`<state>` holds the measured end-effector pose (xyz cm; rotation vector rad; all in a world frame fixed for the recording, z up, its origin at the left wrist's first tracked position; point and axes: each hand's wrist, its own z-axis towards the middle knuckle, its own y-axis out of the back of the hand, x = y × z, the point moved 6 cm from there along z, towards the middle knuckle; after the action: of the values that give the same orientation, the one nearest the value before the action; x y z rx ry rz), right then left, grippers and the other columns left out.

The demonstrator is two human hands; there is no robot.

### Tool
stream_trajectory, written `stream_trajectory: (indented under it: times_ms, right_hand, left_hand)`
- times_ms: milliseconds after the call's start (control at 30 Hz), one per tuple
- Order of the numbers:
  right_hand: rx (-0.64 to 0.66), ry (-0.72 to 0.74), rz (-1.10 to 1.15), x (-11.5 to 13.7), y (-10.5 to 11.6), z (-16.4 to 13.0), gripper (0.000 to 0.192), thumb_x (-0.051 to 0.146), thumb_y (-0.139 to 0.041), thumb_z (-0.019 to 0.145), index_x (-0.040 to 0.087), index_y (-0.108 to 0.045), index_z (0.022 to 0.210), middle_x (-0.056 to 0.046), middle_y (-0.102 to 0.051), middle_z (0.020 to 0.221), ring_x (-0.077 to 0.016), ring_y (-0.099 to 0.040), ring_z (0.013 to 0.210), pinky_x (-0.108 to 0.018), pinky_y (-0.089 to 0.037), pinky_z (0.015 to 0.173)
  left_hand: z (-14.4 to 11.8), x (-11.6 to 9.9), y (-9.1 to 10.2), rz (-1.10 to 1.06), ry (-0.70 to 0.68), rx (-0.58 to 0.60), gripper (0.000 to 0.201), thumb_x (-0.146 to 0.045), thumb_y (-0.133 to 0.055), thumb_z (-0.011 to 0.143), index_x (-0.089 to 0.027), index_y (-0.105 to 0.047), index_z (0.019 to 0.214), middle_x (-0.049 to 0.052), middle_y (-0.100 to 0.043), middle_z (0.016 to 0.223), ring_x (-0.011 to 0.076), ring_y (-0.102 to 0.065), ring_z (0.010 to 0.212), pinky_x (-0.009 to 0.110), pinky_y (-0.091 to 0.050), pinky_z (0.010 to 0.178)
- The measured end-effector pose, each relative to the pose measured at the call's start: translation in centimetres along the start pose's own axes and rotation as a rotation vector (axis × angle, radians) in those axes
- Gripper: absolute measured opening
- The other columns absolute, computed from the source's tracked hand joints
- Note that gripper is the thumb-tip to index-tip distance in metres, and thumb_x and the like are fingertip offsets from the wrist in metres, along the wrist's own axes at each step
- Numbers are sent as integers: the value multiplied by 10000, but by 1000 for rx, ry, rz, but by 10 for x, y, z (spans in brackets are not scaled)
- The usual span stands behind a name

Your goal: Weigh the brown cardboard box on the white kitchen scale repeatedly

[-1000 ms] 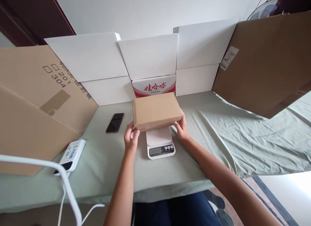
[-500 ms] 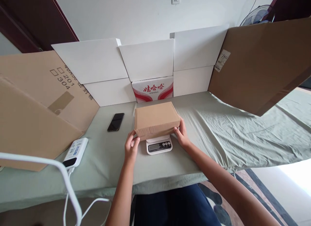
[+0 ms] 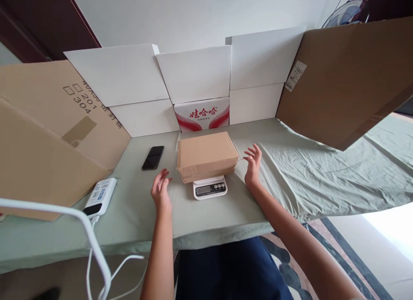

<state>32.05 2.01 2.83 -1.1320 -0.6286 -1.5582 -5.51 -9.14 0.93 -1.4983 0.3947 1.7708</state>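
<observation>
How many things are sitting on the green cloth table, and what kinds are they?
Brown cardboard box, resting on the scale: 1
White kitchen scale: 1
Black phone: 1
White power bank: 1
Total: 4

Both the left hand and the right hand are open beside the box, touching nothing.

The brown cardboard box (image 3: pixel 207 156) rests on the white scale (image 3: pixel 210 188). The left hand (image 3: pixel 160 189) and right hand (image 3: pixel 252 165) flank the box, fingers spread, not touching it. A black phone (image 3: pixel 152 157) lies left of the box.
</observation>
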Motion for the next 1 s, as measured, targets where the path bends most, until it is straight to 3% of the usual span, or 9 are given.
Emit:
stream_trajectory:
  times_ms: [67, 200, 400, 533, 633, 767, 833, 1000]
  right_hand:
    - [15, -40, 18, -1, -1, 0, 483, 475, -466, 928, 313, -480, 1383, -93, -555, 1273, -268, -598, 1158, -493, -518, 976]
    - [166, -43, 46, 5, -14, -7, 426, 498, -480, 935, 268, -559, 1284, -91, -611, 1188, -256, -612, 1115, -453, -525, 961]
    - [352, -14, 41, 14, -26, -21, 512, 583, -450, 965, 270, -548, 1358, -108, -634, 1303, -283, -595, 1205, -478, -502, 1032]
    - [408, 28, 6, 20, -34, -25, 504, 596, -411, 992, 341, -500, 1418, -64, -540, 1491, -288, -516, 1360, -505, -422, 1162]
    - [416, 78, -10, 28, -49, -11, 567, 605, -424, 986, 318, -434, 1475, -79, -463, 1565, -306, -434, 1447, -521, -383, 1204]
    - [408, 196, 2, 28, -85, 29, 697, 618, -416, 981, 299, -248, 1577, -69, -296, 1676, -282, -296, 1549, -505, -289, 1273]
    - [406, 228, -26, 14, -102, 48, 755, 650, -428, 962, 289, -219, 1591, -61, -243, 1700, -267, -248, 1574, -485, -242, 1296]
    - [426, 153, -110, -35, -127, 64, 770, 701, -410, 942, 263, -303, 1566, -78, -344, 1655, -278, -310, 1538, -493, -224, 1295]
  left_hand:
    - [2, 2, 3, 3, 29, -30, 450, -324, -691, 763, -175, -715, 1187, 173, -709, 1262, 302, -671, 1201, 394, -571, 900]
    - [2, 6, -1, 31, 39, 6, 442, -348, -703, 770, -167, -718, 1173, 168, -737, 1190, 297, -688, 1167, 407, -570, 908]
    - [-12, 9, -21, 65, 28, 224, 466, -396, -735, 783, -180, -709, 1196, 154, -733, 1202, 290, -689, 1156, 393, -570, 940]
    - [-14, 3, -36, 122, 24, 313, 477, -402, -732, 800, -187, -691, 1224, 143, -716, 1231, 288, -676, 1186, 380, -564, 974]
    - [7, -9, -51, 154, -26, 339, 486, -405, -730, 808, -174, -684, 1233, 147, -712, 1243, 298, -675, 1194, 399, -561, 994]
    - [57, -13, -78, 186, -141, 339, 424, -338, -717, 832, -165, -688, 1219, 145, -708, 1278, 286, -664, 1227, 423, -516, 1078]
    - [79, -1, -91, 195, -152, 344, 393, -293, -704, 834, -166, -692, 1206, 142, -717, 1266, 277, -675, 1215, 428, -506, 1093]
    - [99, 44, -103, 333, -101, 352, 322, -210, -662, 839, -151, -717, 1151, 157, -758, 1177, 283, -721, 1134, 463, -530, 1060]
